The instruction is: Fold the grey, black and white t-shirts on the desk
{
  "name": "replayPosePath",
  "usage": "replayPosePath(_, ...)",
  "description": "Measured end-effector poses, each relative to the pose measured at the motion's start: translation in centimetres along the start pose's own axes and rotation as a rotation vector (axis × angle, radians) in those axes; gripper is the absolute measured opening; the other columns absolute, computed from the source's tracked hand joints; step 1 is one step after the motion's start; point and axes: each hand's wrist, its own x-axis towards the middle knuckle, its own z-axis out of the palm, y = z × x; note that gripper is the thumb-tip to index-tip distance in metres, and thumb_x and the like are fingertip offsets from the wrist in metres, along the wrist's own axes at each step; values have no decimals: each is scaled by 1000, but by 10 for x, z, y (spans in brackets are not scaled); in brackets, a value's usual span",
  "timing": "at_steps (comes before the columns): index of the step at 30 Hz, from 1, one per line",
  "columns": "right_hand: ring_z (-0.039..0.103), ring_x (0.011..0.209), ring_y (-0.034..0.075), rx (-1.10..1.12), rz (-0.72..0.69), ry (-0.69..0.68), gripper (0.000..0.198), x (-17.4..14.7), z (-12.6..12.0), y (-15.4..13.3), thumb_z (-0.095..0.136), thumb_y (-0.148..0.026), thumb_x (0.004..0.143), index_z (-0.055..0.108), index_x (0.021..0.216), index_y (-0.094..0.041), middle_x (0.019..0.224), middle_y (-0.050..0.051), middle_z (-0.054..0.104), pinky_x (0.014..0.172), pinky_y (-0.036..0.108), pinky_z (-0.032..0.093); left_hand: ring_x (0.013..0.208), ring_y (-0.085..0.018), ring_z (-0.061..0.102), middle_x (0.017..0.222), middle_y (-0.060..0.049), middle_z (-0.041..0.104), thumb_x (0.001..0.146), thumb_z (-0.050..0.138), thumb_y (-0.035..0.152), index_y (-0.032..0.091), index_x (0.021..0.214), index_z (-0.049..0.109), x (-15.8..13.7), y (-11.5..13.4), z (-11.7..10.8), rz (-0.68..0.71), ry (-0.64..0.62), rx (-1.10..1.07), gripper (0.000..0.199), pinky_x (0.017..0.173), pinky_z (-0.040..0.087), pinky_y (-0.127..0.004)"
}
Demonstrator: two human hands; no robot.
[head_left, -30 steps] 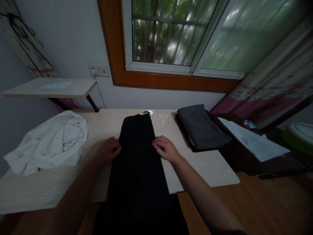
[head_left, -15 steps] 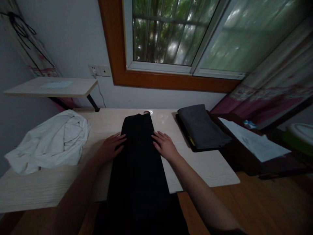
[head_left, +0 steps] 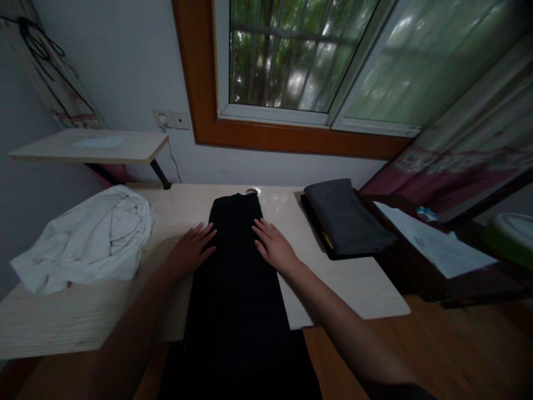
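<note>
Apparently smoothing the black cloth (head_left: 239,289), laid front to back on the table (head_left: 360,286); resting left hand (head_left: 190,253) and right hand (head_left: 277,248) at opposite edges with fingers loosely spread, gripping nothing. Likely calls next for light, even pressure.

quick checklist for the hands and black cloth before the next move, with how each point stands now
1. Left hand on the black cloth: ok, open over its left edge.
2. Right hand on it: ok, open over its right edge.
3. White cloth apart from the black cloth: ok.
4. Grey folded item apart from the right hand: ok.
5. Black cloth free of creases: cannot tell, too dark.
</note>
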Motion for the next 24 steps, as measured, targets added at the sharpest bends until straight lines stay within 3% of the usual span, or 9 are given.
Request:
replayPosePath(5, 26, 156, 25, -4, -131, -129, 56, 32, 16, -29, 45, -44, 105, 44, 156, -18, 168, 10, 28, 128, 49, 25, 157, -28, 24, 169, -3, 29, 105, 32, 57, 27, 158, 39, -1, 3, 0, -9, -10, 51, 62, 127, 24, -52)
replayPosePath(9, 23, 157, 25, -37, -112, -195, 62, 63, 36, -31, 39, -53, 106, 42, 157, -18, 168, 10, 28, 129, 49, 20, 157, -29, 24, 169, -4, 29, 104, 33, 57, 26, 160, 36, -1, 4, 0, 2, -6, 67, 63, 127, 23, -53)
replayPosePath(17, 20, 158, 26, -84, 109, -244, 65, 116, 41, 30, 32, -58, 106, 37, 160, -22, 170, 7, 24, 128, 53, 18, 157, -31, 24, 169, -3, 30, 103, 35, 58, 30, 160, 34, -1, 5, 0, -12, 0, -12, 64, 128, 19, -55)
replayPosePath(24, 18, 159, 27, -85, 215, -192, 65, 125, 44, 65, 31, -55, 106, 36, 160, -19, 170, 10, 24, 127, 55, 17, 158, -29, 22, 170, -3, 27, 104, 36, 56, 30, 160, 34, -1, 5, 0, -12, -17, -8, 62, 129, 17, -53)
